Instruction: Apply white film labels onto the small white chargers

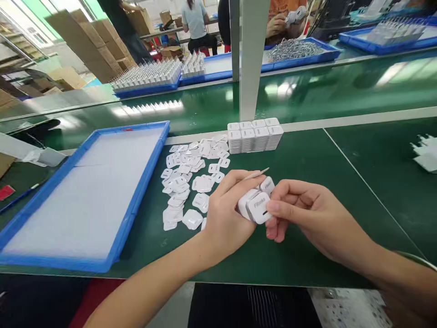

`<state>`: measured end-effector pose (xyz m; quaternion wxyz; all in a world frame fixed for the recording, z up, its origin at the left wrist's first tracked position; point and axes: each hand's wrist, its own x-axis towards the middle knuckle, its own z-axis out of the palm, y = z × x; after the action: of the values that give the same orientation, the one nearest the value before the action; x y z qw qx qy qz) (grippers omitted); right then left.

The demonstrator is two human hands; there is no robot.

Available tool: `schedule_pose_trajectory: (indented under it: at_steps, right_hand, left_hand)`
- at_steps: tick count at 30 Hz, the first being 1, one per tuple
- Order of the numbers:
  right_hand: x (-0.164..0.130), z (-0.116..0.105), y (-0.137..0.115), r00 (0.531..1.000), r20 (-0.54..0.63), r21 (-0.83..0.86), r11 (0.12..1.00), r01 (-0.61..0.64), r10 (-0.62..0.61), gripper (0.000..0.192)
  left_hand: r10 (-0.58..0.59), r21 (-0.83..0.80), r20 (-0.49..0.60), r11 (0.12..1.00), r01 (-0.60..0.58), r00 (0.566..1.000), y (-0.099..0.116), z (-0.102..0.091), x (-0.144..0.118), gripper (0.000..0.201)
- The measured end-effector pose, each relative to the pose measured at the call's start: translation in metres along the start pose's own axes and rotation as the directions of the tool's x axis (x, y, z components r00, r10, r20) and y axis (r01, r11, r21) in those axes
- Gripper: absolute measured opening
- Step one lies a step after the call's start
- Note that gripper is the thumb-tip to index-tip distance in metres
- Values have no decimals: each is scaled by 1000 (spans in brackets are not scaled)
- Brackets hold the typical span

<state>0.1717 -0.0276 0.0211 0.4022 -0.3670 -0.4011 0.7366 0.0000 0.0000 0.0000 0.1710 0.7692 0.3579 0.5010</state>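
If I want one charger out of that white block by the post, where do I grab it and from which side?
Take an end unit of the white charger block, probably the right one: its outer side face is free, while inner units are pressed together. Come from above and pinch its front and back faces, since the top is exposed. The loose white covers crowd the left end; both hands are occupied.

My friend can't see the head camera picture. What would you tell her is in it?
Two bare hands, left hand and right hand, hold white charger plugs and a thin stick over a green table. Loose white stickers lie beside a blue tray.
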Motion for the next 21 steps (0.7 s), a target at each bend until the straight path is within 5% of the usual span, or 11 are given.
schedule_pose_trajectory:
  at_steps: [21]
  right_hand:
    - [0, 10, -1, 965, -133, -275, 944, 185, -227, 26]
  left_hand:
    - [-71, -34, 39, 997, 72, 997, 2, 3, -3, 29]
